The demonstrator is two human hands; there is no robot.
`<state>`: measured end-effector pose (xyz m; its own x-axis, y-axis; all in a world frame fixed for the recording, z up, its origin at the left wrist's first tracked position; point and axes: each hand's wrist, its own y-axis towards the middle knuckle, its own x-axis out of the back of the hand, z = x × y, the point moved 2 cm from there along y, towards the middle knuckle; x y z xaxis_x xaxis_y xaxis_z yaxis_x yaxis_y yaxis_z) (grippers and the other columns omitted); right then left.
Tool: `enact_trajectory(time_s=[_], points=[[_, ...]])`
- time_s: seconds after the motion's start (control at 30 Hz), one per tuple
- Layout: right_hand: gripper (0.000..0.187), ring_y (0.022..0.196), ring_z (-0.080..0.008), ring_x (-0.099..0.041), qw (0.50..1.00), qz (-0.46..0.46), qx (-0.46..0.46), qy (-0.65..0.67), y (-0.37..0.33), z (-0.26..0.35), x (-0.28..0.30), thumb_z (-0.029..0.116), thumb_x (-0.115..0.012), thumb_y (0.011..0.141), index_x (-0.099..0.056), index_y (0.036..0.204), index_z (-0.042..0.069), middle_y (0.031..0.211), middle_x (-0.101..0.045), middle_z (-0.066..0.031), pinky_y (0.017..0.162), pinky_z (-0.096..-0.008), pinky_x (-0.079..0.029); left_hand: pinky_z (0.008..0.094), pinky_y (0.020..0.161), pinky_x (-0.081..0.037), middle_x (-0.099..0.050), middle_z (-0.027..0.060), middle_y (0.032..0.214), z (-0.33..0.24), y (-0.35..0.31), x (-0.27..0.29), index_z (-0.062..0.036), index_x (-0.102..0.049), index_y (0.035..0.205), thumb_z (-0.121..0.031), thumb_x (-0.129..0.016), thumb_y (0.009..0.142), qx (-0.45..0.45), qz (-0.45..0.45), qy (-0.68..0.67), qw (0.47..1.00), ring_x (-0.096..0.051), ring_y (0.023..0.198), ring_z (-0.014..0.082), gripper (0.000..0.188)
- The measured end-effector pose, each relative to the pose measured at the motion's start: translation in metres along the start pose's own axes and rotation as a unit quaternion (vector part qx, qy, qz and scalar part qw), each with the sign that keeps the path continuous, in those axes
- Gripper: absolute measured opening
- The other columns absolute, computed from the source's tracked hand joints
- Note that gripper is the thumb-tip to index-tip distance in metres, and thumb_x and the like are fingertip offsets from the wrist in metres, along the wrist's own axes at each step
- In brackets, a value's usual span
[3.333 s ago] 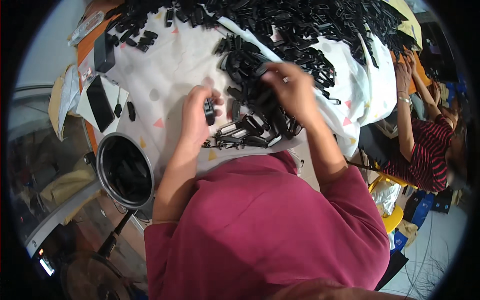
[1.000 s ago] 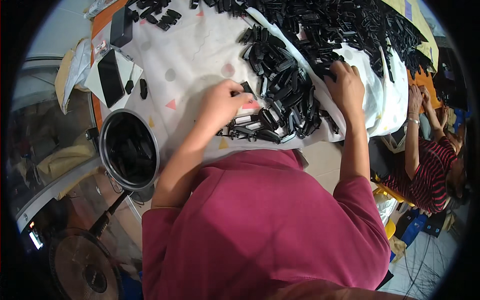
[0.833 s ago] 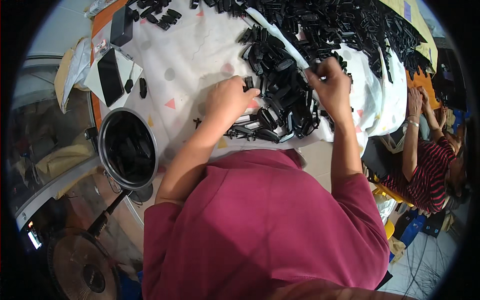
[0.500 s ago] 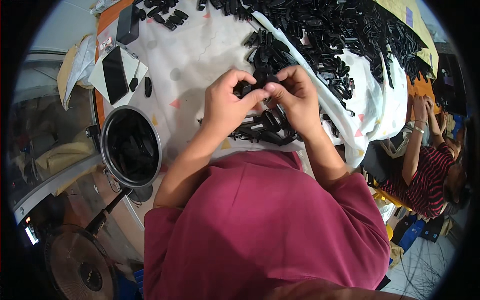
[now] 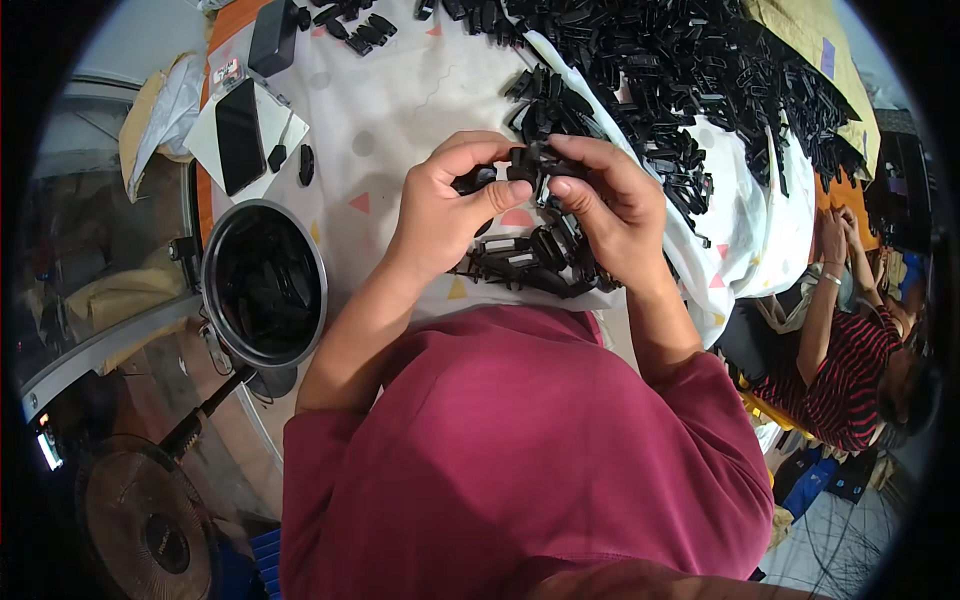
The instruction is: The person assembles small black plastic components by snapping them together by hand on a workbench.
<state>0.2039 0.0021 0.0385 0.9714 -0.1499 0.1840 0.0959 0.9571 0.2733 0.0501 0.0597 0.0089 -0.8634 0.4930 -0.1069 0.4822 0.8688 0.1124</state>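
black clips (image 5: 530,165) matt plastic; tablecloth (image 5: 420,90) soft white cloth; pot (image 5: 262,285) shiny metal rim

bowl (image 5: 263,284) left of hands, parts pile (image 5: 690,80) behind, phone (image 5: 240,135) far left

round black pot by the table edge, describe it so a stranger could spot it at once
Start at the white cloth-covered table, then go to its left edge, beside the left hand's forearm. The round black pot sits there, metal-rimmed and holding black plastic parts, the only deep circular container around.
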Motion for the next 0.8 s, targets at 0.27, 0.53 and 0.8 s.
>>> enact_trajectory(time_s=[0.27, 0.53, 0.8], points=[[0.031, 0.072, -0.0223, -0.058, 0.950, 0.028, 0.167, -0.262, 0.004, 0.021, 0.012, -0.005, -0.064, 0.068, -0.061, 0.098, 0.001, 0.085, -0.060, -0.0124, 0.062, -0.0271, -0.046, 0.0228, 0.068, -0.044, -0.061, 0.0084, 0.084, -0.019, -0.005, 0.000, 0.0015, -0.061, 0.095, -0.007, -0.067, 0.072, -0.076, -0.007, 0.097, 0.992, -0.056, 0.075, 0.0128, 0.025], [0.033, 0.067, -0.0216, -0.055, 0.944, -0.028, 0.166, -0.284, -0.010, 0.006, -0.001, -0.006, -0.066, 0.064, -0.062, 0.095, 0.002, 0.084, -0.060, -0.0105, 0.057, -0.0284, -0.044, 0.0238, 0.066, -0.045, -0.061, 0.0081, 0.083, -0.009, -0.002, -0.009, 0.0015, -0.061, 0.099, -0.008, -0.066, 0.075, -0.057, -0.004, 0.080, 0.995, -0.057, 0.074, 0.0137, 0.026], [0.032, 0.077, -0.0163, -0.057, 0.986, -0.095, 0.026, -0.138, -0.014, -0.001, -0.002, 0.000, -0.066, 0.071, -0.058, 0.102, 0.001, 0.091, -0.060, -0.0089, 0.063, -0.0237, -0.048, 0.0184, 0.052, -0.043, -0.058, 0.0040, 0.075, -0.004, -0.005, -0.021, 0.0022, -0.058, 0.103, -0.008, -0.064, 0.077, 0.154, -0.047, -0.150, 0.976, -0.053, 0.055, 0.0073, 0.029]])
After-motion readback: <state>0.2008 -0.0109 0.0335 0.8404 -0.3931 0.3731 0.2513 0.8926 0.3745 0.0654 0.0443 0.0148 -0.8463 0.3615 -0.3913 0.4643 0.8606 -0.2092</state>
